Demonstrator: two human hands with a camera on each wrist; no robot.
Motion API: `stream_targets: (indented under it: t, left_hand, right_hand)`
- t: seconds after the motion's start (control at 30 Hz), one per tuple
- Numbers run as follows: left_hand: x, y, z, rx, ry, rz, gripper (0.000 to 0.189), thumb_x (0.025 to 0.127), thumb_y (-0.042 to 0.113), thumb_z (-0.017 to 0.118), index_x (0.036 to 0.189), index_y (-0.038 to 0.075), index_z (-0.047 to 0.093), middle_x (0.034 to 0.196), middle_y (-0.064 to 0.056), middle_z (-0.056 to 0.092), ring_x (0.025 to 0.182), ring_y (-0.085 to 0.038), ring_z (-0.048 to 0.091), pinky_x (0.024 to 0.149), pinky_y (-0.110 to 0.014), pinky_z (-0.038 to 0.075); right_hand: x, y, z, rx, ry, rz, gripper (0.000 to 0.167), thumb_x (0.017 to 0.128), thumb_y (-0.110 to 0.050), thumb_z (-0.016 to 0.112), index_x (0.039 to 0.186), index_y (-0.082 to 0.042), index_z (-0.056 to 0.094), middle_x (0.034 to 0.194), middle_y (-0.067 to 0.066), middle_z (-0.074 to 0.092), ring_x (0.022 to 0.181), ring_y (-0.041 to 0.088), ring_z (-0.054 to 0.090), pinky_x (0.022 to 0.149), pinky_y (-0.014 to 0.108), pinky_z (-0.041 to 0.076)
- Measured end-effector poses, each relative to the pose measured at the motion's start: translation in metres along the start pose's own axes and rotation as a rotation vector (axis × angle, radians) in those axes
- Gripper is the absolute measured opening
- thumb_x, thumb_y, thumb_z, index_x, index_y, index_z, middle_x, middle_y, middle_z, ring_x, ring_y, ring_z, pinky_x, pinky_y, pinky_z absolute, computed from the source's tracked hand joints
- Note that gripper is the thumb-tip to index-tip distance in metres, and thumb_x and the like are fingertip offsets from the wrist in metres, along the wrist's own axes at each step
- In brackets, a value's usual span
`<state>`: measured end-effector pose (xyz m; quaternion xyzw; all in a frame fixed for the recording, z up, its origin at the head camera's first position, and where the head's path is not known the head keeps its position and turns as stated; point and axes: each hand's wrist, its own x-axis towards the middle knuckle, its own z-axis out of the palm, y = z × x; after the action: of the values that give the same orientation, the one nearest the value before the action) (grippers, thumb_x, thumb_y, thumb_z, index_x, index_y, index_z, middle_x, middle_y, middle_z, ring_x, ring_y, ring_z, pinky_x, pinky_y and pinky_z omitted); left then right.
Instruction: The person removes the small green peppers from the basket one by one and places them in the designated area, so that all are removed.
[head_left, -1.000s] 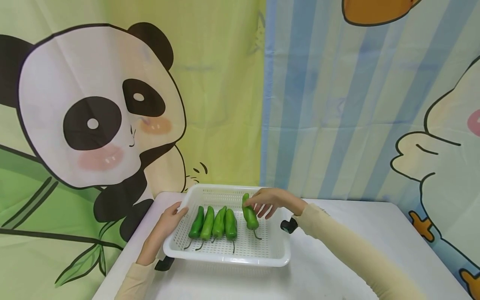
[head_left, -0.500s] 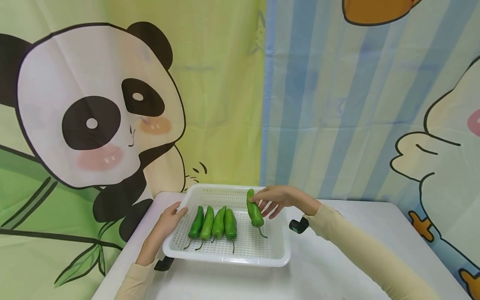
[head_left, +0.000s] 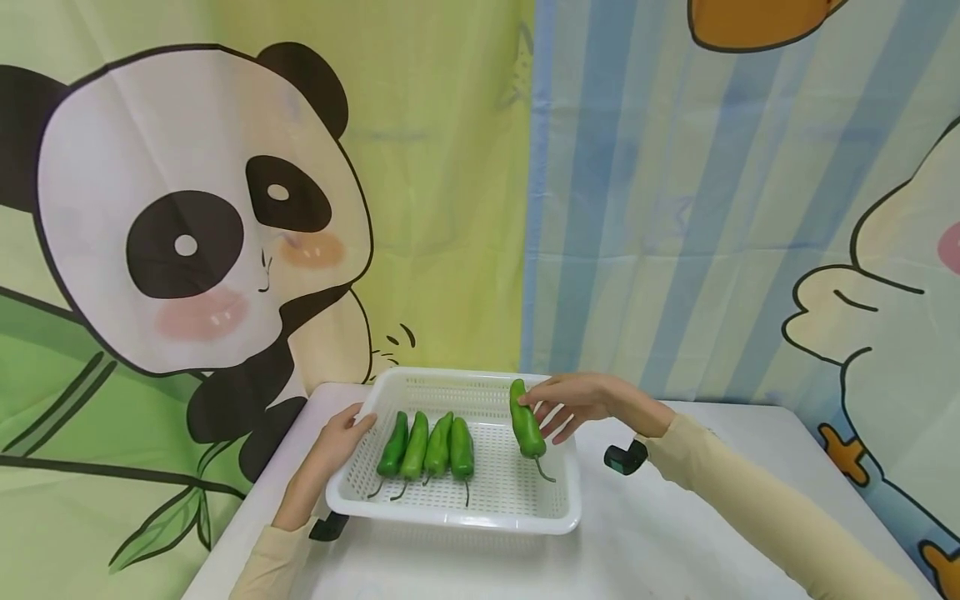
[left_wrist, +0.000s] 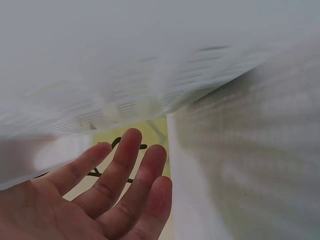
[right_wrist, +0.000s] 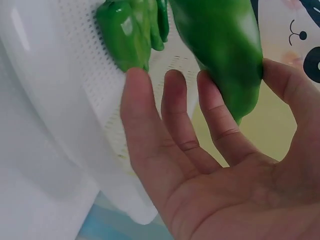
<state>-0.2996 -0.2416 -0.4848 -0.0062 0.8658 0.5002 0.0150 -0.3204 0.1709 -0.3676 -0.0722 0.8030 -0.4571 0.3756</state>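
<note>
My right hand [head_left: 573, 404] pinches a long green pepper [right_wrist: 225, 55] between the thumb and a fingertip; two other fingers stand apart from it. That pepper tilts inside the right part of the white plastic basket [head_left: 450, 522], its thin stem pointing down toward the front. At the basket's left end my left hand [head_left: 337, 440] holds the rim, thumb over it. In the left wrist view the fingers [left_wrist: 127, 160] of that hand spread loosely below the basket's slotted side. Several more green peppers [head_left: 438, 450] lie side by side in the left half of the basket, stems frontward.
The basket stands on a white table [head_left: 697, 500]. Behind it hangs a printed curtain [head_left: 450, 208] with a panda and blue stripes. Each wrist wears a small black camera, such as the right wrist camera [head_left: 625, 458].
My right hand has moved to the right with the pepper, toward the basket's right side, slightly raised at first. The left hand, basket and the other peppers stay in place.
</note>
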Motion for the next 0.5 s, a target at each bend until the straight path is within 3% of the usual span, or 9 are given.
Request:
stream_targets:
  t: [0.5]
  left_hand:
    - [-0.003, 0.004, 0.000, 0.007, 0.000, -0.001, 0.052, 0.106, 0.038, 0.050, 0.149, 0.010, 0.045, 0.128, -0.026, 0.064, 0.087, -0.023, 0.074, 0.067, -0.036, 0.063]
  right_hand:
    - [-0.023, 0.027, -0.015, 0.091, -0.062, -0.073, 0.037, 0.100, -0.038, 0.058, 0.119, -0.007, 0.066, 0.106, 0.011, 0.071, 0.099, 0.028, 0.073, 0.085, 0.043, 0.063]
